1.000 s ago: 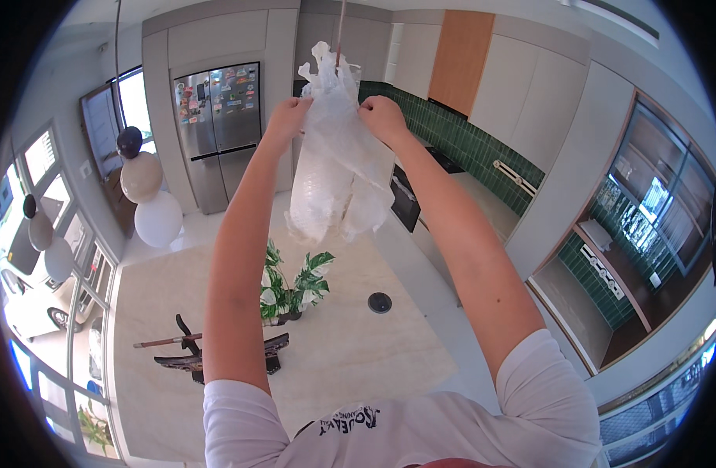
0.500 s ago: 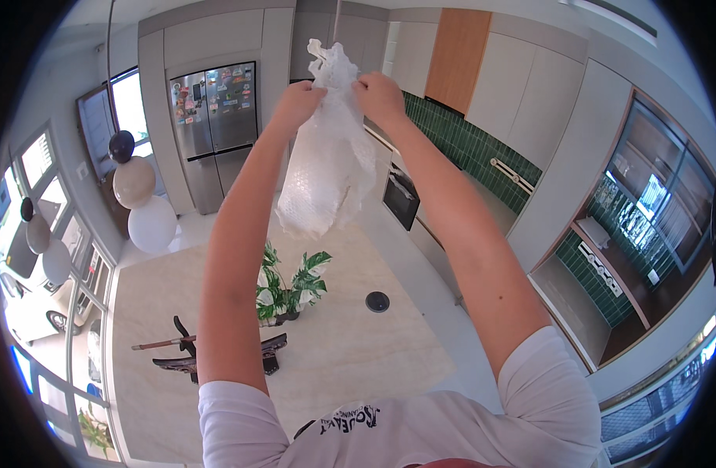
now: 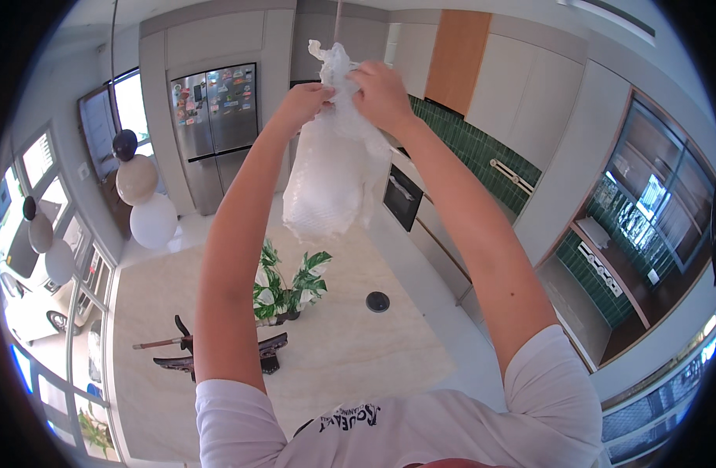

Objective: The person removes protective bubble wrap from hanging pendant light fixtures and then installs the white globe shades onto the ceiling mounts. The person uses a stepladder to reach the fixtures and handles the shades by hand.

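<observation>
A long bundle of translucent white bubble wrap [image 3: 325, 183] hangs in front of me, around something I cannot make out. A thin cord [image 3: 339, 22] runs up from its top. Both my arms are raised to the gathered neck of the wrap. My left hand [image 3: 303, 104] is closed on the left side of the neck, thumb and fingers pinching the plastic. From the right, my right hand [image 3: 381, 95] grips the wrap slightly higher, its fingers curled over the folds. A twisted end of the wrap sticks up above both hands.
Below lies a beige stone countertop [image 3: 389, 343] with a variegated leafy plant [image 3: 299, 288], a dark carved stand [image 3: 272, 355] and a black round disc [image 3: 377, 301]. To the left hangs a pendant lamp of stacked globes [image 3: 153, 221]. A steel fridge [image 3: 216, 125] stands behind.
My right hand has shifted over the folds, its fingers reaching further across the neck. The left hand has moved slightly right. The neck looks narrower, and the bundle has swung a little right.
</observation>
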